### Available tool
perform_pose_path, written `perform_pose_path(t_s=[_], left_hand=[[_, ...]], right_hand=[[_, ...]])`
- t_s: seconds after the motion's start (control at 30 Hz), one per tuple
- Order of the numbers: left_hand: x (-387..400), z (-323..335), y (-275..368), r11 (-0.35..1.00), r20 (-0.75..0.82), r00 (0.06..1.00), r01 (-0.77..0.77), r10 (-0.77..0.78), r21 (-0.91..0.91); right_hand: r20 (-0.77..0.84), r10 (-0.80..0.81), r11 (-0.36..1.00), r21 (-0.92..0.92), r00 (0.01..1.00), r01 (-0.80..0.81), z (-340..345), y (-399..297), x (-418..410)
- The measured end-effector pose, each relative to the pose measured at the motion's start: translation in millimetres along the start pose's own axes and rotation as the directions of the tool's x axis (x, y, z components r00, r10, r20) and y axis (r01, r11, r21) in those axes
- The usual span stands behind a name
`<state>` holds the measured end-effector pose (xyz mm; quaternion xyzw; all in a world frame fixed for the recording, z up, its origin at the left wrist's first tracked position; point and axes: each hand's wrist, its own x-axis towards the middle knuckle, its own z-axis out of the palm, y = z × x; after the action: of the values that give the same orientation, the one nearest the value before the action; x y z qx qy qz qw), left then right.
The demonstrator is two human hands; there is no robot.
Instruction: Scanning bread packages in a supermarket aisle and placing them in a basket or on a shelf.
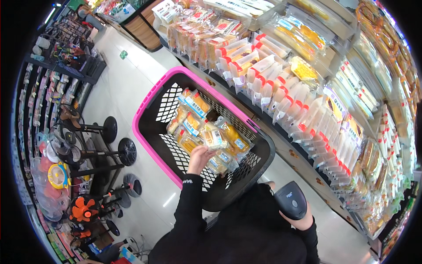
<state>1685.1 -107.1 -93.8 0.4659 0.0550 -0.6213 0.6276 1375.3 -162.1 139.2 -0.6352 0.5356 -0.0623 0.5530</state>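
My left hand [199, 159] reaches into a black plastic shopping basket [161, 95] with a pink handle folded along its rim. Its fingers and thumb pinch the near edge of a clear-wrapped bread pack [215, 138] that bears a white label. Under and around that pack lie several other wrapped breads, among them a blue-banded pack [196, 104] and a larger yellow-brown bread pack [235, 137]. Low on the right, my right hand [303, 219] is wrapped around a dark handheld barcode scanner [290, 200]. The scanner's handle is hidden from view.
A tiered bread shelf [277, 132] full of wrapped loaves runs along the basket's right side. Several standing fans [127, 151] occupy the left, near hanging-goods racks [52, 89]. Pale floor tiles [122, 82] lie between. Another person [89, 16] is far off at upper left.
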Motion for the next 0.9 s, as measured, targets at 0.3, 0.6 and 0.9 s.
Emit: perform_pose_path(t_s=[0.3, 0.6, 0.9], left_hand=[[-108, 70, 21, 0.875, 0.400, 0.876, -0.049, 0.269, -0.482], [-128, 145, -10, 0.754, 0.641, 0.755, 0.339, 0.138, -0.562], [-124, 173, -13, 0.794, 0.701, 0.711, 0.402, 0.043, -0.457]], right_hand=[[0.182, -0.302, 0.948, 0.161, 0.936, 0.275, -14, 3, 10], [0.064, -0.509, 0.834, 0.284, 0.859, 0.473, -22, -9, 8], [0.007, -0.531, 0.821, 0.252, 0.848, 0.512, -27, 6, -1]])
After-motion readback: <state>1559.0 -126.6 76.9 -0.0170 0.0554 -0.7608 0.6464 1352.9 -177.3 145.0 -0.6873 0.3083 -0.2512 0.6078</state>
